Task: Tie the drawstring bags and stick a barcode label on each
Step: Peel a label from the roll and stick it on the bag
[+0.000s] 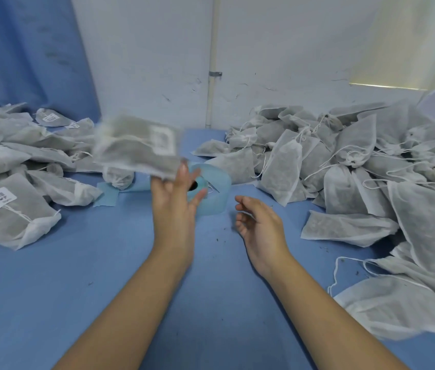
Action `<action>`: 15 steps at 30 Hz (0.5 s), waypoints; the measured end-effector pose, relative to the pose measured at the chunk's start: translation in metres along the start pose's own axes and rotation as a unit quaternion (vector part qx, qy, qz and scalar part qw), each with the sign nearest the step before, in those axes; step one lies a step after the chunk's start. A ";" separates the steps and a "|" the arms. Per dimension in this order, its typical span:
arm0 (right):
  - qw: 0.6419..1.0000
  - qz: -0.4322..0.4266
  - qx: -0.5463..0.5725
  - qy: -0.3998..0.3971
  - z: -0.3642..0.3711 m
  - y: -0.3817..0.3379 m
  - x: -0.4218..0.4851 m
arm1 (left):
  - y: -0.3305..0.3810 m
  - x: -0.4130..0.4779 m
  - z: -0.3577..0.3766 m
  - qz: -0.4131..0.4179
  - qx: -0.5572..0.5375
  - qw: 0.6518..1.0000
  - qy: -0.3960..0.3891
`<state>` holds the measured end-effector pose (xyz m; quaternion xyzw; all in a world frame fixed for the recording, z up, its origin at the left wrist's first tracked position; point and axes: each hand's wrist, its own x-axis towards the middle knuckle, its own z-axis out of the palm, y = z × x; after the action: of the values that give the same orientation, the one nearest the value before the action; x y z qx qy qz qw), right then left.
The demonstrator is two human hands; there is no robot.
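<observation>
A blurred grey-white drawstring bag (136, 145) with a barcode label on it is in the air above the table, at the fingertips of my left hand (176, 198). The fingers of that hand are spread and straight; whether they still touch the bag is unclear. My right hand (259, 222) hovers over the blue table (104, 276) with loosely curled fingers and holds nothing. A light blue roll of label backing (213, 190) stands just behind my left hand.
A pile of labelled bags (10, 166) lies at the left. A larger heap of unlabelled drawstring bags (357, 166) fills the right side, some reaching the near right edge. A white wall with a pipe (212, 76) stands behind.
</observation>
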<state>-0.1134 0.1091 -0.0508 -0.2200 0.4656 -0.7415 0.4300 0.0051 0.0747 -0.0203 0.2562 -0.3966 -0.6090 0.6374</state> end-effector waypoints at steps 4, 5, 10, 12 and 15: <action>1.000 0.001 -0.004 -0.008 0.000 0.001 0.000 | 0.007 0.005 -0.002 -0.047 0.001 0.997 -0.061; 1.000 0.003 -0.002 -0.009 0.000 0.001 0.000 | 0.003 0.002 -0.002 -0.058 0.023 0.996 -0.065; 1.000 0.016 0.018 -0.007 -0.002 0.001 0.001 | -0.010 -0.010 0.001 -0.051 0.122 0.986 -0.097; 0.999 0.023 0.027 -0.012 -0.003 -0.001 0.004 | -0.012 -0.016 0.007 -0.027 0.187 0.973 -0.131; 1.000 -0.002 0.007 -0.010 -0.006 -0.007 0.008 | -0.015 -0.022 0.025 0.021 0.276 0.943 -0.184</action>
<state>-0.1256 0.1066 -0.0479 -0.2251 0.4553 -0.7437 0.4346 -0.0230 0.0987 -0.0226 0.2971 -0.6651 -0.4982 0.4702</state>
